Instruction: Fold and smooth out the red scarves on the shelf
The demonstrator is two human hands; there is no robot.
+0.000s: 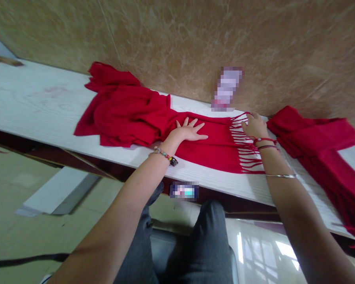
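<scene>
A red scarf (208,138) lies lengthwise on a narrow white wood-grain tabletop. Its right part is spread flat, ending in a fringe of thin tassels; the left part is heaped in loose folds (130,114). My left hand (191,131) rests palm down on the flat part, fingers spread, holding nothing. At the fringe's upper right corner is my right hand (255,125), its fingers bent and touching the tassels. A gap shows between its thumb and forefinger; the other fingers are partly hidden. The uppermost tassels slant up toward its fingertips.
Another red scarf (310,138), folded over, lies to the right and reaches the front edge. A brown marbled wall (180,43) backs the tabletop (32,94). Blurred-out items appear by the wall and near my knees. A white board (57,189) is low at left.
</scene>
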